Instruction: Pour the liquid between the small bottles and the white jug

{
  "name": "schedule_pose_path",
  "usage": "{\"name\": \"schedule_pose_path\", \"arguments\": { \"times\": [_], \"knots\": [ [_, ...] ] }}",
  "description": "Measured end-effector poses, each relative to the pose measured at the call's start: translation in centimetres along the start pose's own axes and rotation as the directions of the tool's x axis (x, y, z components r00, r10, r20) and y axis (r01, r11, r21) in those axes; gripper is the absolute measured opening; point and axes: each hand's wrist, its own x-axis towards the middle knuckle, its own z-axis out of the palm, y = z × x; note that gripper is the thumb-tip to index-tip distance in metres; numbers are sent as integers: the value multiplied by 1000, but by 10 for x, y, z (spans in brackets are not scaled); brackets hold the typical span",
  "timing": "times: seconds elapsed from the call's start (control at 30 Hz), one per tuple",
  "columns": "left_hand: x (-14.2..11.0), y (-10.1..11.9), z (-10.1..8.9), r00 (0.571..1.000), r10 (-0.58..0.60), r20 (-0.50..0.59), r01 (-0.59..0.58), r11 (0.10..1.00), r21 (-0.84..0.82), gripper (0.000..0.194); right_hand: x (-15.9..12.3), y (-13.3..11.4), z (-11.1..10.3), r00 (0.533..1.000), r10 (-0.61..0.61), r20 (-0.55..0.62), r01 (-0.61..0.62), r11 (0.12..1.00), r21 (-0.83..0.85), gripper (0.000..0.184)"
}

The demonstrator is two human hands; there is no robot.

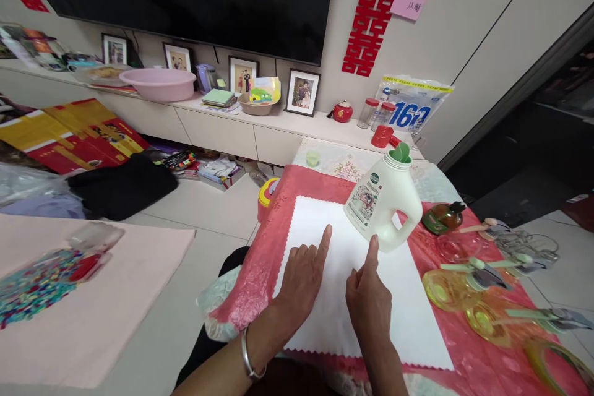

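Note:
My left hand rests on a white sheet with zigzag edges, index finger stretched out and pointing, the other fingers curled under. My right hand lies beside it on the same sheet, index finger pointing up at the base of a white detergent bottle with a green open cap. The bottle stands tilted on the sheet's far right part. Neither hand holds anything. The sheet lies on a red cloth covering a small table.
Right of the sheet lie a small amber bottle, yellow-green plastic tools and metal clips. A yellow-lidded red tub sits at the table's left corner. A pink mat with beads lies left; a low cabinet stands behind.

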Motion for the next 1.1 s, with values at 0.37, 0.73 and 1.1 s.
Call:
{"name": "schedule_pose_path", "arguments": {
  "times": [0.37, 0.73, 1.1],
  "knots": [
    [22, 10, -19, 1000, 10, -6, -10, 998, -60, 72, 14, -9, -19, 1000, -6, -28, 5, 1000, -9, 93],
    [35, 15, -27, 997, 75, -14, -75, 997, 5, 89, 21, -12, -26, 998, -26, -59, 26, 1000, 5, 92],
    [38, 22, -31, 997, 80, 11, -80, 997, -24, 85, 23, -11, -33, 994, -58, -91, 59, 998, 13, 92]
  ]
}}
